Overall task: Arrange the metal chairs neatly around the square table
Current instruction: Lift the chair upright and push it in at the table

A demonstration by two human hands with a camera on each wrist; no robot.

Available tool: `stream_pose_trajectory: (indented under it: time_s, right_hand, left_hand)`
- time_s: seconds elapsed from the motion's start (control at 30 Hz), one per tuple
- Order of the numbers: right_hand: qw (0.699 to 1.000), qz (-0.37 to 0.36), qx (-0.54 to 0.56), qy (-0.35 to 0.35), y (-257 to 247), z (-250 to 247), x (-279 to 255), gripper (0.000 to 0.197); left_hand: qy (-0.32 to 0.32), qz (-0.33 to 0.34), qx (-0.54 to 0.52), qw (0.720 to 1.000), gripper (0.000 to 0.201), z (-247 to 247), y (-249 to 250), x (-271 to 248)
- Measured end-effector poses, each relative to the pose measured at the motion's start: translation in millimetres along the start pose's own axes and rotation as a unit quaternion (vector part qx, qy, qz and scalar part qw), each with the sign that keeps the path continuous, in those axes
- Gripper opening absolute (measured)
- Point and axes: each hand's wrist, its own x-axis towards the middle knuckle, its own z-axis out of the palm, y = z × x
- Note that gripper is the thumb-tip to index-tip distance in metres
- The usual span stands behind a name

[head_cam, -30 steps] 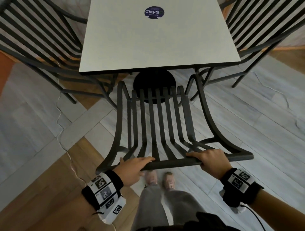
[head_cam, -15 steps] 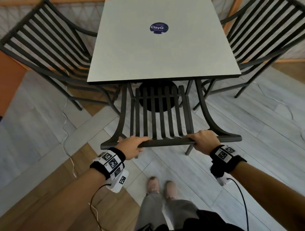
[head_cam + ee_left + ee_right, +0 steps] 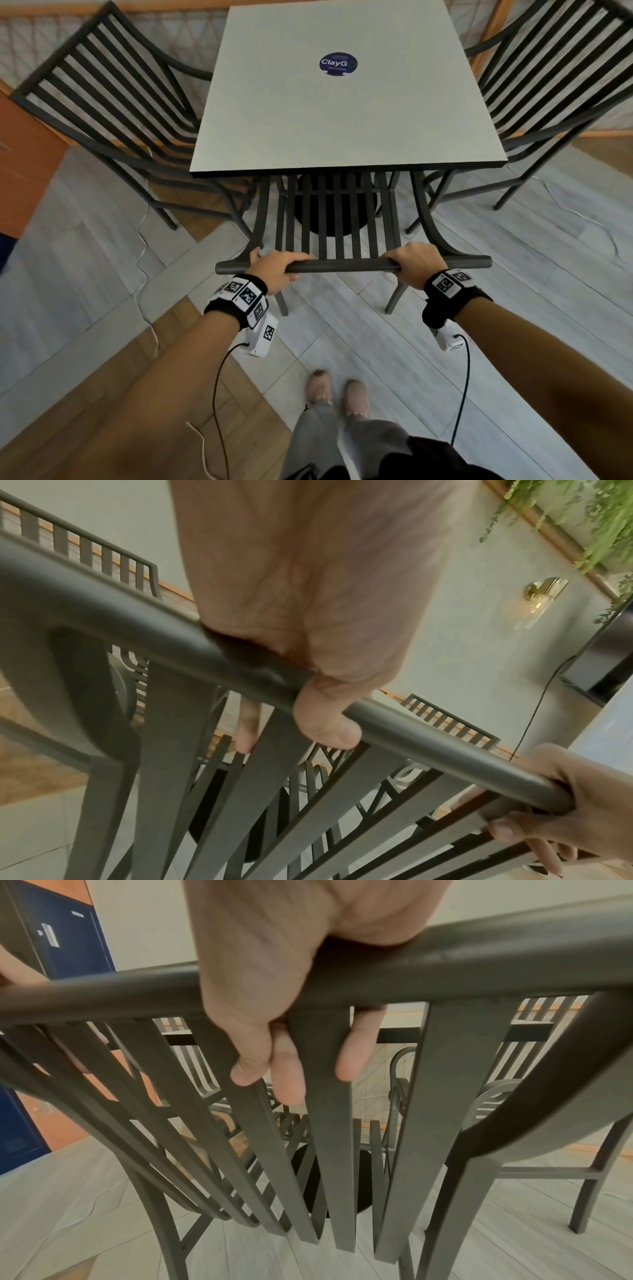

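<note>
Since the earlier frames, we have pushed the chair (image 3: 337,219) forward: its seat, then mostly clear of the table (image 3: 346,102), now sits largely under the near edge, and only the backrest and rear legs remain outside.

We hold the top rail (image 3: 352,265) with both hands. Our left hand (image 3: 274,270) wraps the rail near its left end, fingers curled over the far side and thumb hooked under, as the left wrist view shows. Our right hand (image 3: 416,265) closes on the rail right of centre, fingers draped down between the back slats (image 3: 329,1123). Both forearms reach forward, wrists roughly level, knuckles up.

To finish this step well, we judge the following points useful:
- Push evenly through both hands so that the chair travels straight and stays square to the table edge.
- Keep the chair centred on the black pedestal base (image 3: 334,212), which lies directly ahead of the seat.
- Stop before the armrests or backrest meet the table edge.
- Set all four legs flat before letting go.

Two more chairs stand at the table: left chair (image 3: 113,113) and right chair (image 3: 548,92), each angled to its side. A thin cable (image 3: 144,233) trails across the floor to our left.
</note>
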Motion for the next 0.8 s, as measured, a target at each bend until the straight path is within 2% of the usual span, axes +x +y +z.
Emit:
stream_pose_trajectory:
  time_s: [0.3,0.43,0.63,0.8]
  right_hand:
    - [0.997,0.007,0.022,-0.069,-3,-11,2,0.016]
    - [0.994,-0.044,0.016,-0.098,-25,-34,9,0.025]
    - [0.983,-0.152,0.057,-0.082,-113,-85,45,0.040]
    - [0.972,-0.200,0.106,-0.065,-218,-113,109,0.039]
  left_hand:
    - [0.018,0.006,-0.061,0.998,0.048,-4,-5,-7]
    - [0.052,0.000,-0.145,0.988,0.036,-29,-25,-24]
    - [0.118,-0.048,-0.223,0.967,0.025,-71,-98,-59]
    - [0.171,-0.103,-0.228,0.953,0.019,-114,-207,-85]
